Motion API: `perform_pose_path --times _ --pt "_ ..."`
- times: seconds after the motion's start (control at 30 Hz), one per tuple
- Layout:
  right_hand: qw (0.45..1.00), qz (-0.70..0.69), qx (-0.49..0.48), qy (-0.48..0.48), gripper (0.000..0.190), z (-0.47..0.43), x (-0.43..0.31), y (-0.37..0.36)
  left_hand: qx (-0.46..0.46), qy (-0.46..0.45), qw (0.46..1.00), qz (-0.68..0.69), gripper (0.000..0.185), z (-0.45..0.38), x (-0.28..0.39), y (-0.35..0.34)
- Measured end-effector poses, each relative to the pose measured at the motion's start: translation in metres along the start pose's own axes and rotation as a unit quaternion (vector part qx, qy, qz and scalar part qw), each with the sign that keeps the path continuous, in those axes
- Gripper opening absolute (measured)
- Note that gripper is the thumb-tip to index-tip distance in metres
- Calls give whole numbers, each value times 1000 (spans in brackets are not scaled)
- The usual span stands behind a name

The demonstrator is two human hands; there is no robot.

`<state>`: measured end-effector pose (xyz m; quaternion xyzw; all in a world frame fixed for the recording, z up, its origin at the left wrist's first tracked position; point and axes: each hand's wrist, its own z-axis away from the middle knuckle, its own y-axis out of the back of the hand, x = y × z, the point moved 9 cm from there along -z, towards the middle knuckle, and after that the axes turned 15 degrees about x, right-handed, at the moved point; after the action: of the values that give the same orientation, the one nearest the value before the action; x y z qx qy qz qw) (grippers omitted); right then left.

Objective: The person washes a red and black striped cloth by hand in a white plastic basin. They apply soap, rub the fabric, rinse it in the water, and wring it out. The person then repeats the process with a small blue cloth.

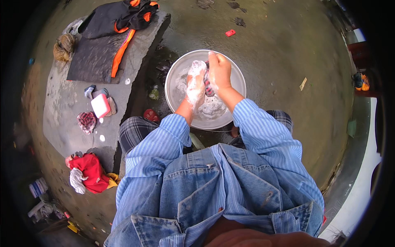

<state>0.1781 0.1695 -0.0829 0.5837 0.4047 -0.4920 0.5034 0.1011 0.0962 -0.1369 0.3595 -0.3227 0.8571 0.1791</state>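
Observation:
A round metal basin (239, 92) of sudsy water stands on the wet ground before me. Over it, my left hand (196, 81), coated in white foam, and my right hand (219, 71) grip a wet cloth item (209, 88) with dark and red stripes between them. Foam floats on the water below. On the stone slab at the left rest a white and pink soap box (100, 105), small socks (89, 91) and a soapy bunched cloth (86, 122) with red and dark stripes. The hands hide part of the held cloth.
A black and orange garment (105, 21) covers the far part of the stone slab (71, 136). Red, white and yellow clothes (89, 173) lie by its near end. A red object (230, 33) and dry leaves (239, 21) are on the ground beyond the basin.

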Motion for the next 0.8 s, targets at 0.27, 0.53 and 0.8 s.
perform_pose_path --times 0.27,0.53,0.8 --pt "999 -36 -20 2 35 -13 -12 0 -63 -86 994 17 28 17 36 -18" --pt "964 -153 -189 -103 17 13 -34 -41 28 -293 955 15 12 17 188 49" --pt "967 -124 -141 -170 11 -9 -5 -28 186 -408 862 -236 23 60 358 228"
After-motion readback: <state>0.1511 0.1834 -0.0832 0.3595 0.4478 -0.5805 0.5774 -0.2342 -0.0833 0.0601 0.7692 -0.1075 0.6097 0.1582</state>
